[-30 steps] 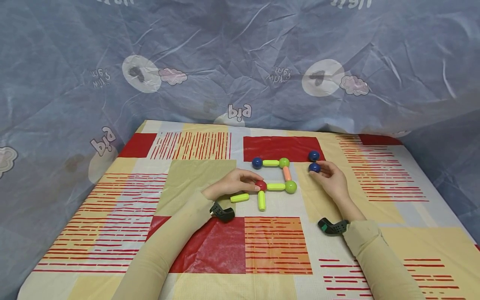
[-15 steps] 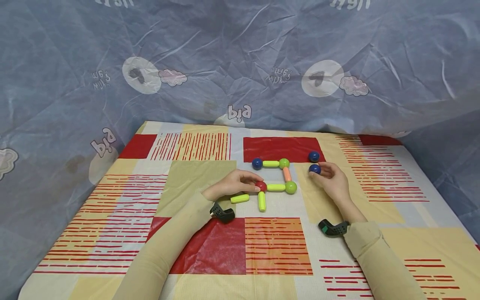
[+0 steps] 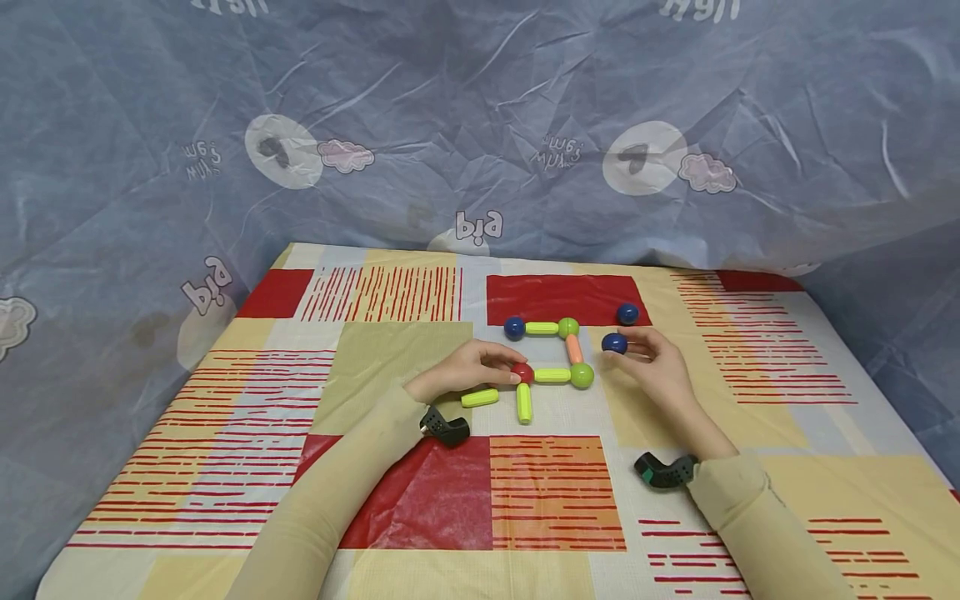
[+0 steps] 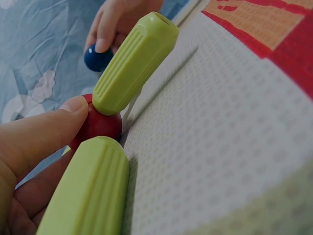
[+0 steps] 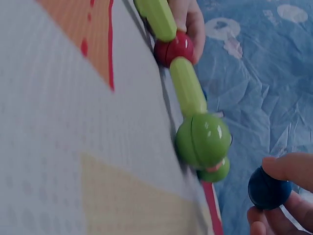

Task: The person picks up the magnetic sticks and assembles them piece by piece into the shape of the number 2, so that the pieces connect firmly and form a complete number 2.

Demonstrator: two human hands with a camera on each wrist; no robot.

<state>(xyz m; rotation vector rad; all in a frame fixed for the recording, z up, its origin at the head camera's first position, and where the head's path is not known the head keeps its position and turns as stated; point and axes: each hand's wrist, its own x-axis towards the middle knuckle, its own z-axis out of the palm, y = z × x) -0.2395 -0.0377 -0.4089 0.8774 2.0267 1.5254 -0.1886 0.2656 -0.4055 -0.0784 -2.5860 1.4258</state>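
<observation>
Mid-frame your left hand pinches the red ball, but your fingertip-gripping right hand could easily fumble the blue ball.

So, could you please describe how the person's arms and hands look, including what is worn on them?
The left hand and right hand are bare, without gloves. Both the left sleeve and right sleeve are long, plain and beige. A black, angled device sits at each wrist: left device, right device, the latter with a green patch.
</observation>
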